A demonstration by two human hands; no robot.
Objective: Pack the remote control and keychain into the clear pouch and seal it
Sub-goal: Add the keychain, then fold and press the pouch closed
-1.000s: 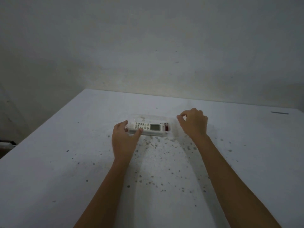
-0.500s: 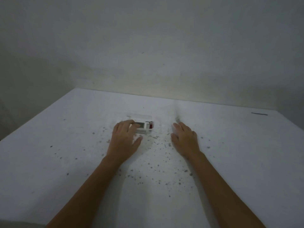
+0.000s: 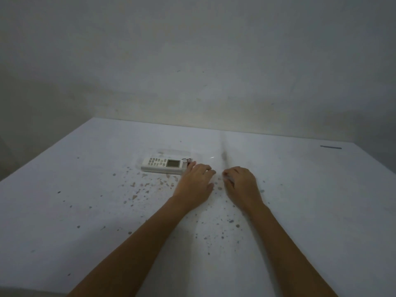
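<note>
From the head camera, the white rectangular remote control (image 3: 162,165) lies flat inside the clear plastic pouch (image 3: 194,155) on the speckled white surface (image 3: 85,211), and the small keychain with a red fob (image 3: 186,161) sits at its right end, also within the pouch as far as the film shows. Packing looks done; sealing seems to be the step in hand. The left hand (image 3: 194,185) rests palm down, fingers loosely spread over the pouch's right end, gripping nothing. The right hand (image 3: 242,185) is curled, fingertips pinched; what it pinches is unclear, possibly the pouch's edge. Whether the closure is fully shut cannot be told.
</note>
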